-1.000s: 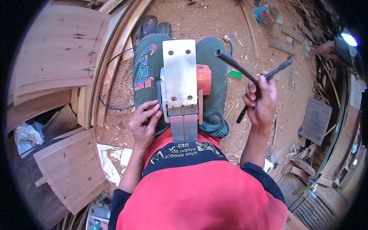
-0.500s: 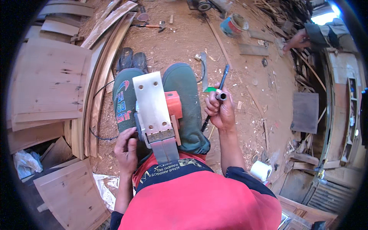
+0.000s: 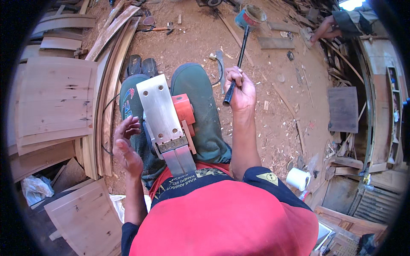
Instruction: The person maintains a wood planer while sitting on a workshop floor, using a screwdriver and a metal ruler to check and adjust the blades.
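Observation:
An electric hand planer (image 3: 160,106) lies upside down across my lap, its flat metal sole facing up and its orange body showing on the right. My right hand (image 3: 241,91) is closed round a long black socket wrench (image 3: 242,55), held up to the right of my knees. The wrench's hollow, thicker end sticks out below my fingers. To the left of the planer my left hand (image 3: 127,145) is raised with thumb and fingers apart, holding nothing. It appears not to touch the planer.
Long boards (image 3: 115,85) and wooden panels (image 3: 55,98) line the left side. A hammer (image 3: 158,29) and a paint bucket (image 3: 250,17) stand farther off among shavings. At the upper right another person's hand (image 3: 324,30) reaches in. A white container (image 3: 297,179) sits at my right.
My left hand has lifted off the planer's side and opened. My right hand has turned the socket wrench and moved it slightly up and left. The view has shifted a little.

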A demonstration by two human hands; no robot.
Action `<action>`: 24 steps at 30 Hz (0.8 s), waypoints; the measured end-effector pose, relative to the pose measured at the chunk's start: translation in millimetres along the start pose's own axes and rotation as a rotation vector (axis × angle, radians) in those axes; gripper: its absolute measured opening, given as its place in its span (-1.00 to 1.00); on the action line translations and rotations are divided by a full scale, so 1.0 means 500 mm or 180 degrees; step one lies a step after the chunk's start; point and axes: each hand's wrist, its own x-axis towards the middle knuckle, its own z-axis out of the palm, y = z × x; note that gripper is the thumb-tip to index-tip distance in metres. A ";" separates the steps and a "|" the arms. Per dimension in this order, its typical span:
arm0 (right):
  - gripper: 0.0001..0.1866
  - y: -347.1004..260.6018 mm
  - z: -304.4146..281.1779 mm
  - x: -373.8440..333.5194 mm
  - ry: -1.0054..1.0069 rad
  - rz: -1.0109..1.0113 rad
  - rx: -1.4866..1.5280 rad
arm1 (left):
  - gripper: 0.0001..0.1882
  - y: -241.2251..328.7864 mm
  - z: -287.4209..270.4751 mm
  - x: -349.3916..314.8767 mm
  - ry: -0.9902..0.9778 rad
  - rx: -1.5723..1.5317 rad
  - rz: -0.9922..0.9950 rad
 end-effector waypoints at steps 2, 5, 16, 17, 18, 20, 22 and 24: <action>-0.81 0.002 -0.003 0.005 0.0061 -0.0017 0.0025 | -0.13 0.002 0.009 0.000 -0.0021 -0.0053 0.0031; -0.81 0.006 -0.007 0.007 0.0097 -0.0012 0.0048 | -0.14 0.005 0.019 0.003 -0.0022 -0.0072 0.0014; -0.77 0.089 0.012 -0.017 -0.2593 -0.4709 -0.6250 | -0.15 -0.001 0.031 0.037 -0.0046 -0.0329 0.0172; -0.73 0.079 0.022 -0.015 -0.3178 -0.5181 -0.7081 | -0.16 0.003 0.034 0.041 -0.0067 -0.0382 0.0111; -0.73 0.074 0.028 -0.012 -0.3150 -0.5288 -0.7055 | -0.16 0.006 0.041 0.054 -0.0132 -0.0402 0.0153; -0.66 0.072 0.028 -0.006 -0.3467 -0.4605 -0.7373 | -0.21 0.019 0.057 0.071 -0.0220 -0.0730 -0.0111; -0.59 0.051 0.016 -0.001 -0.3439 -0.4515 -0.7504 | -0.24 0.039 0.079 0.101 -0.0398 -0.0844 -0.0054; -0.55 0.064 0.007 0.008 -0.3480 -0.4551 -0.7632 | -0.31 0.067 0.091 0.143 -0.0509 -0.1044 0.0091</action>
